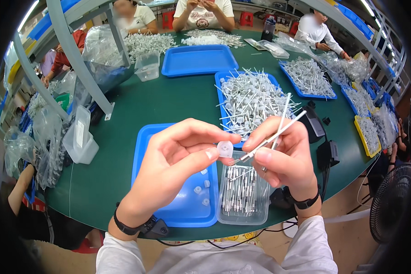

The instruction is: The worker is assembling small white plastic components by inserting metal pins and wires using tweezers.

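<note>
My left hand point(166, 160) pinches a small translucent white plastic cap point(224, 149) between thumb and fingers. My right hand point(290, 155) is closed on two thin white rods point(285, 126) with metal ends; fine wires stick out of the tip of one, close beside the cap. Whether the wires touch the cap, I cannot tell. Beneath my hands, several more caps point(197, 189) lie in a blue tray point(173, 217). Right of it, a clear plastic box point(242, 220) holds many metal-ended rods point(242, 187) lying lengthwise.
Beyond my right hand, a blue tray point(220, 98) is heaped with capped white rods point(253, 98). Another blue tray point(198, 68) lies farther back. Clear boxes point(81, 144) and plastic bags stand left by a grey metal frame point(84, 73). Black devices point(326, 153) sit at right. Other people work around the table.
</note>
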Demonstrator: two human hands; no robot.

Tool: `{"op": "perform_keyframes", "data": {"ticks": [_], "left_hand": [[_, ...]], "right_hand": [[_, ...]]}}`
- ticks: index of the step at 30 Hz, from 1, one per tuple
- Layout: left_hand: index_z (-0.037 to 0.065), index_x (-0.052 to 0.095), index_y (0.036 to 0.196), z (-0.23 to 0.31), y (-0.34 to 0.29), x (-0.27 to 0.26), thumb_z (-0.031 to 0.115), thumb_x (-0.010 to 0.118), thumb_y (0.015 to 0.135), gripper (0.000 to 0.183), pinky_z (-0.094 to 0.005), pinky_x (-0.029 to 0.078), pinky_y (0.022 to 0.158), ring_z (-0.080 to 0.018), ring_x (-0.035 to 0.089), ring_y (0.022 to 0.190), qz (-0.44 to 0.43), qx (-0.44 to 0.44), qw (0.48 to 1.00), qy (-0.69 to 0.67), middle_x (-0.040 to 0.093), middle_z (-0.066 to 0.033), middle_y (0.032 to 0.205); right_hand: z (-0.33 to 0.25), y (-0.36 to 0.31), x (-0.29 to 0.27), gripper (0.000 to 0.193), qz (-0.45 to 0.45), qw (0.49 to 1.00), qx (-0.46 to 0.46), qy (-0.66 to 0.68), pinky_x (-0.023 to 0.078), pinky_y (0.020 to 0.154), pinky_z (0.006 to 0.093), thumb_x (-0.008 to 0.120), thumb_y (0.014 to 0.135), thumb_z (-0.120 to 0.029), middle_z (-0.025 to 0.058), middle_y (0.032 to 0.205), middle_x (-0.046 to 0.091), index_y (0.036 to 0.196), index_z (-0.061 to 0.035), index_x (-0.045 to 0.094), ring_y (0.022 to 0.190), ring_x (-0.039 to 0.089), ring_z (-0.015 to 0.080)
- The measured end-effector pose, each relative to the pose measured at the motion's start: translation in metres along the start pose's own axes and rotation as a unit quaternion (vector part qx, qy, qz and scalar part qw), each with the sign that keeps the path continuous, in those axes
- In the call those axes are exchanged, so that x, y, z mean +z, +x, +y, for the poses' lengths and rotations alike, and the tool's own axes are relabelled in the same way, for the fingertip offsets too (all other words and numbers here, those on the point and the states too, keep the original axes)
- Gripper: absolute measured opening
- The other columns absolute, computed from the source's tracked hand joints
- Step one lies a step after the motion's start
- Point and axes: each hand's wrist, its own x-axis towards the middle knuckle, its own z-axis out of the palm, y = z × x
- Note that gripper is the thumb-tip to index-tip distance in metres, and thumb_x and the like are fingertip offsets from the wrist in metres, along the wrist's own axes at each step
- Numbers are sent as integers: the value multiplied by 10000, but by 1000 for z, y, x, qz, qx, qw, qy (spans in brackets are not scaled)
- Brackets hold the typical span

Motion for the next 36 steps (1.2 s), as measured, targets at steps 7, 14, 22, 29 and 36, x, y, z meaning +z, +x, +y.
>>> {"op": "perform_keyframes", "data": {"ticks": [7,14,22,29,36], "left_hand": [[-42,486,946,1,-3,14,54,575,733,250,-343,483,725,-235,589,810,23,-8,1000,-16,567,-211,958],[-36,465,949,6,-8,19,101,621,718,310,-331,504,648,-246,607,714,24,-15,999,-27,566,-220,923],[-4,488,928,2,-8,18,118,659,705,306,-307,484,590,-215,584,624,-2,18,1000,-26,531,-138,819],[-15,543,927,-5,-8,-2,-27,638,696,250,-261,432,677,-122,524,728,-52,20,995,-83,488,-62,856],[-35,552,972,4,-5,10,115,549,739,278,-321,385,654,-139,460,618,-3,-18,998,-54,470,-102,866]], "right_hand": [[-12,-12,10,170,41,997,-25,-60,380,406,156,592,736,47,112,746,619,905,61,575,479,527,51],[-10,-13,19,158,87,959,-181,-200,346,297,167,622,689,-41,114,573,561,769,58,529,337,473,76],[-7,-11,15,166,44,940,-243,-236,383,346,168,690,695,-87,79,572,575,759,11,572,369,489,83],[-8,-15,19,169,110,937,-222,-246,381,373,166,699,686,-105,63,539,559,739,8,586,378,469,75],[-11,-14,17,163,69,930,-231,-279,374,369,184,705,681,-110,59,548,564,742,-3,598,391,480,94]]}}
